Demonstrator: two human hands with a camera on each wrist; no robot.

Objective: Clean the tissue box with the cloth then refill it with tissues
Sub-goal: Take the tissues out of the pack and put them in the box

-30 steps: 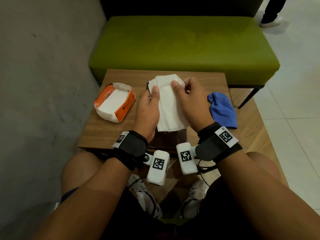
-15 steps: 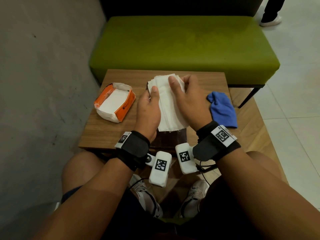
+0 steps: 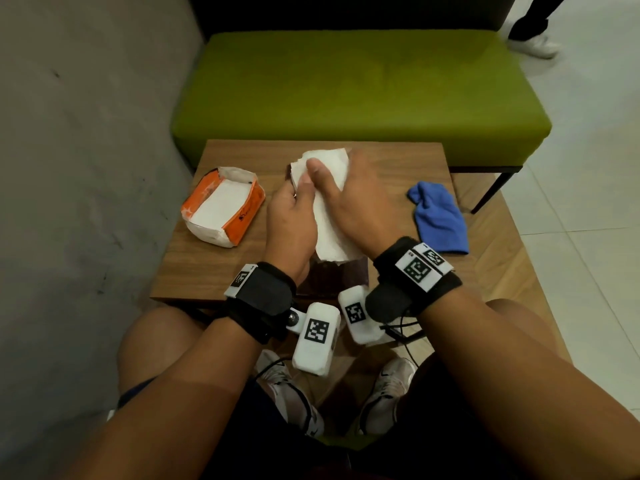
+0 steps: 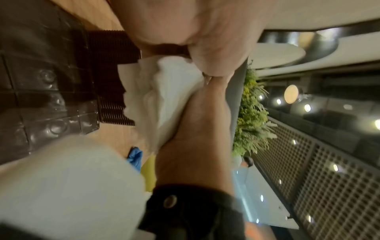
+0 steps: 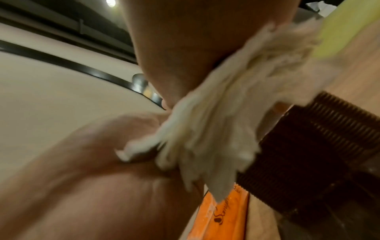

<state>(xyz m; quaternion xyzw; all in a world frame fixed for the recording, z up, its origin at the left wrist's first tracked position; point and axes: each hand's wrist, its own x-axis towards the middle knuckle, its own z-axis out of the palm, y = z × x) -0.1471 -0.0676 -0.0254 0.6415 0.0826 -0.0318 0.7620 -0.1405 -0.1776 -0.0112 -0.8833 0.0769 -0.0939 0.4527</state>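
Both hands hold a stack of white tissues [image 3: 330, 233] over the dark brown tissue box [image 3: 332, 277] at the table's near edge. My left hand [image 3: 300, 190] grips the stack's left side, thumb on top. Across the far end reaches my right hand [image 3: 337, 178], thumb on top beside the left thumb, fingers curled round the right edge. In the left wrist view the tissues [image 4: 164, 97] are bunched between the hands beside the ribbed box [image 4: 111, 78]. The right wrist view shows the tissues [image 5: 216, 129] blurred above the box [image 5: 318, 138]. The blue cloth [image 3: 438, 220] lies apart at the right.
An opened orange tissue pack [image 3: 221, 206] lies on the wooden table [image 3: 207, 271] to the left. A green bench [image 3: 346, 91] stands behind the table, a grey wall on the left. Someone's shoe [image 3: 535, 45] is at the far right on the tiled floor.
My right hand has slid forward and left over the far end of the stack. The hands have come closer together, squeezing the tissues narrower.
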